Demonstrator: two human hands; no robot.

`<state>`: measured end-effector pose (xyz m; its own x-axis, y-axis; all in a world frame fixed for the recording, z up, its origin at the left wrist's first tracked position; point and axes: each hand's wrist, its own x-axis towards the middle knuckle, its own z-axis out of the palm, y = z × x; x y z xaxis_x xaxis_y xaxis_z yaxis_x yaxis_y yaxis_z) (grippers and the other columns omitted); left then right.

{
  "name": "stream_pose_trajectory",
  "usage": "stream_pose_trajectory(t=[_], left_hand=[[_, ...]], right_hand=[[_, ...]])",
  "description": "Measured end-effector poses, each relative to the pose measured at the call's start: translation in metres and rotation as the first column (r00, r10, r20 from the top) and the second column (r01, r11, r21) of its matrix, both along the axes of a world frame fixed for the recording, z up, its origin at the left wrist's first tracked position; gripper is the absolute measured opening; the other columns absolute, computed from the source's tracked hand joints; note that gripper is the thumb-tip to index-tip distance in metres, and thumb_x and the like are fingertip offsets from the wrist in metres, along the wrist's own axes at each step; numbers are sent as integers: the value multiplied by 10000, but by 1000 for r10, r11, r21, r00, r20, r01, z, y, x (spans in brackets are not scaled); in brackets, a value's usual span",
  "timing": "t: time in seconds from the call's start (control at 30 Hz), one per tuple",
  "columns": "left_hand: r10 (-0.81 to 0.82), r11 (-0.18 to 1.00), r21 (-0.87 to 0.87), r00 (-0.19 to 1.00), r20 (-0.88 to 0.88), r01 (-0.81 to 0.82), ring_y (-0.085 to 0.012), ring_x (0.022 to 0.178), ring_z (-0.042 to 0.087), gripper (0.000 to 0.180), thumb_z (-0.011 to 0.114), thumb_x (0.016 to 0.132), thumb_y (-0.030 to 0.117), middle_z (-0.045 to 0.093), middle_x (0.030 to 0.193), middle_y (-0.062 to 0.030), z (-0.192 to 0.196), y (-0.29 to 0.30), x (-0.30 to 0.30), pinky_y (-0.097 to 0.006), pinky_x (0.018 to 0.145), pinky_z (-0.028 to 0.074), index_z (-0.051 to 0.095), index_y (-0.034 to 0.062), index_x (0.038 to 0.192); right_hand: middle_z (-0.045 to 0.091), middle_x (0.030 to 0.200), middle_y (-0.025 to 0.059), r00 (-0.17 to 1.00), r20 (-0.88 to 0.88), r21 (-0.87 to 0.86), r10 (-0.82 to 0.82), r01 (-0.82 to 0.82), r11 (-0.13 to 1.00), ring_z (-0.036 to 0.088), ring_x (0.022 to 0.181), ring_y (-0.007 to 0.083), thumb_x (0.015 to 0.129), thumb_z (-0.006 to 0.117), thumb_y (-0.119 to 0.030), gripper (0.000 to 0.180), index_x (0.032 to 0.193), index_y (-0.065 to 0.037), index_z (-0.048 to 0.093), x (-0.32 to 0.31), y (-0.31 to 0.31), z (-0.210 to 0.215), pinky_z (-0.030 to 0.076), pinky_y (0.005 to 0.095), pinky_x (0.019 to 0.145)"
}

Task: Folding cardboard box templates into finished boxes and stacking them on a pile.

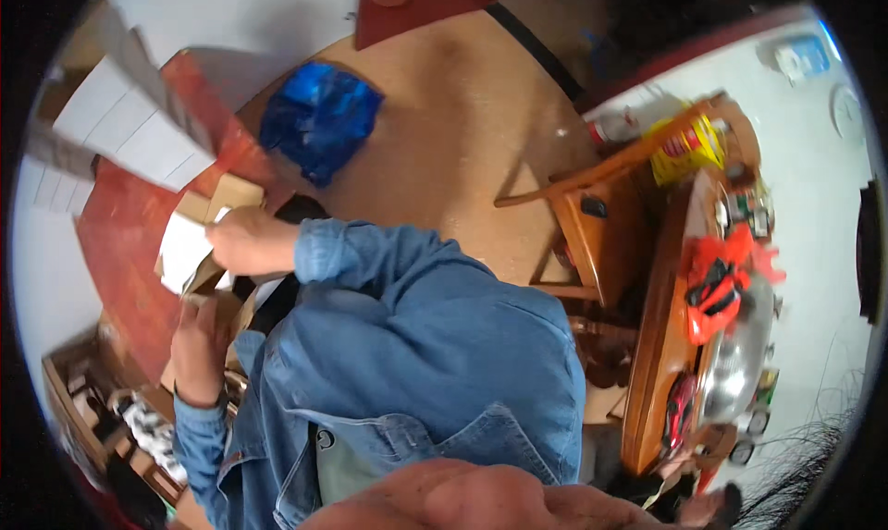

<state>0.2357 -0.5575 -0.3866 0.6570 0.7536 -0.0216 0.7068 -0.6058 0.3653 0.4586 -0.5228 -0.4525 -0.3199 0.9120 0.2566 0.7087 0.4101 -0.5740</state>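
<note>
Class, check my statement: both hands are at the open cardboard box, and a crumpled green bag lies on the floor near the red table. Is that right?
Not quite: the bag is blue, not green, as the head view shows. The rest stands: it lies crumpled on the floor near the red table, and the left hand and right hand are at the open cardboard box.

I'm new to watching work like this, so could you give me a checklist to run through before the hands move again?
1. Right hand at the cardboard box: ok.
2. Left hand at the box: ok, on its lower side in the picture.
3. Firm grip: cannot tell, fingertips are partly hidden.
4. Box contents visible: not ok, hands and a white piece block the view.
5. Blue plastic bag apart from both hands: ok, on the floor.
</note>
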Motion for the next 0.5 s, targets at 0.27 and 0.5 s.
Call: stream_pose_trajectory(t=[0.27, 0.5], left_hand=[[253, 955, 173, 966, -45, -242, -439, 834, 631, 93, 617, 917, 78, 626, 924, -199, -28, 3, -34, -497, 708, 521, 606, 19, 988], [862, 499, -755, 150, 485, -426, -63, 517, 555, 196, 622, 1008, 193, 650, 686, -9, -23, -16, -66, -208, 479, 417, 652, 69, 859]], right_hand=[[677, 768, 216, 988, -155, 2, 22, -22, 1000, 710, 695, 323, 949, 589, -197, 170, 934, -71, 701, -2, -7, 1, 552, 473, 641], [697, 782, 186, 867, -499, -126, -17, -53, 991, 717, 705, 273, 991, 587, -135, 147, 1031, -45, 697, -4, 6, 14, 538, 369, 655]])
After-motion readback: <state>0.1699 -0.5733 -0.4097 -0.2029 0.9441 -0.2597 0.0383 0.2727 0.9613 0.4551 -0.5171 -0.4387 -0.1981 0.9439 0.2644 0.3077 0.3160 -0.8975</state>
